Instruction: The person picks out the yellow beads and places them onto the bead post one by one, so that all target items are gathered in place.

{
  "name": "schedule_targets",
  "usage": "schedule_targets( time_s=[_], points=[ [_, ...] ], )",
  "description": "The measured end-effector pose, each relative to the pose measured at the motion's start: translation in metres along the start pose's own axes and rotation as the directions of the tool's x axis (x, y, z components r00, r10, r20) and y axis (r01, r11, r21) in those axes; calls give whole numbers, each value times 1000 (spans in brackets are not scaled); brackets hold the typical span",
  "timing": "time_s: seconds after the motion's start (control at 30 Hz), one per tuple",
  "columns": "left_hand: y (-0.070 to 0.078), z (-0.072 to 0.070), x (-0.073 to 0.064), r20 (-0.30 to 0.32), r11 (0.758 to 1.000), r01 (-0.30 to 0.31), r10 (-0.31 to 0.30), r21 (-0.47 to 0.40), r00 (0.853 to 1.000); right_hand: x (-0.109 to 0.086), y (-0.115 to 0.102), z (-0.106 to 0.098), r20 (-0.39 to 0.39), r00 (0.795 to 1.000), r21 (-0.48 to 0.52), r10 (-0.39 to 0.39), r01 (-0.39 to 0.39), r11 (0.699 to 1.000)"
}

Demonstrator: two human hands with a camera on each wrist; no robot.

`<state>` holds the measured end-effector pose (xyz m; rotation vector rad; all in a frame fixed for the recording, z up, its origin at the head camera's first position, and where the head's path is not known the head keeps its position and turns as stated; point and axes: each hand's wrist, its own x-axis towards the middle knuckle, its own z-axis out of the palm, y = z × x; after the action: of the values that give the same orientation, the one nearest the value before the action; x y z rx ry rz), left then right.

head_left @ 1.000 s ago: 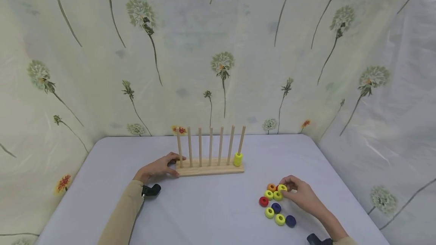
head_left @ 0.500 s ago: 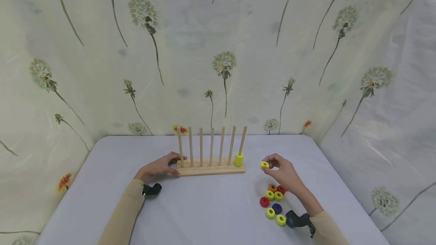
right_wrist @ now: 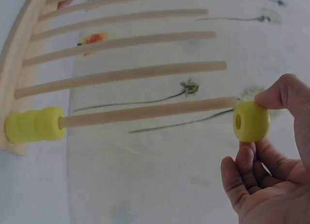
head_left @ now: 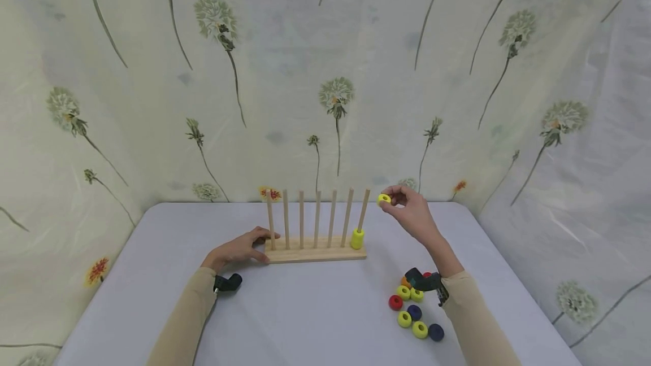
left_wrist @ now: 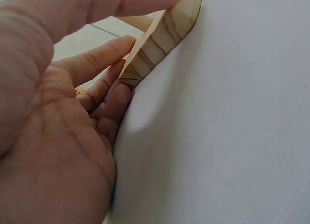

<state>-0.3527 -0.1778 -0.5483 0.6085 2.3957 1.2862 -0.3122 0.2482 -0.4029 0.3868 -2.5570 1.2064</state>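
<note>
A wooden peg rack stands on the table with a row of upright pegs. My left hand grips its left end; the left wrist view has the thumb on one side of the base and fingers on the other. Yellow beads are stacked at the bottom of the rightmost peg. Between thumb and fingertips, my right hand pinches another yellow bead. That bead is beside the peg's top end, its hole facing the peg in the right wrist view; whether they touch I cannot tell.
Loose beads lie on the table at the right: several yellow ones, dark blue ones, red ones and an orange one. My right forearm and wrist camera partly cover them. A flower-printed curtain hangs behind.
My right hand has lifted a yellow bead from the loose group and carried it up and left to the rightmost peg's top. The left hand still holds the rack.
</note>
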Motion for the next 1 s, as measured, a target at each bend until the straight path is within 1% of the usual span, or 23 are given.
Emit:
schedule_targets(
  time_s=[0.1,0.23,0.4,0.53,0.67,0.8,1.0],
  points=[
    [0,0,0,3,1000,-3,3,-7,1000,10,-10,-3,2,1000,6,-7,7,1000],
    [0,0,0,7,1000,-6,6,-20,1000,20,-20,-4,13,1000,8,12,-12,1000],
    [-1,-1,0,7,1000,-3,3,-27,1000,29,-27,0,23,1000,13,6,-6,1000],
    [-2,-1,1,12,999,-19,19,-29,1000,36,-30,2,40,999,30,2,-3,1000],
    [-4,0,1,14,999,-22,22,-28,1000,38,-31,4,62,998,26,13,-14,1000],
    [-3,1,0,7,1000,-7,7,-27,1000,38,-30,6,80,997,6,2,-2,1000],
    [-2,-1,0,5,1000,-14,14,-22,1000,38,-27,8,96,995,-12,-2,3,1000]
  ],
)
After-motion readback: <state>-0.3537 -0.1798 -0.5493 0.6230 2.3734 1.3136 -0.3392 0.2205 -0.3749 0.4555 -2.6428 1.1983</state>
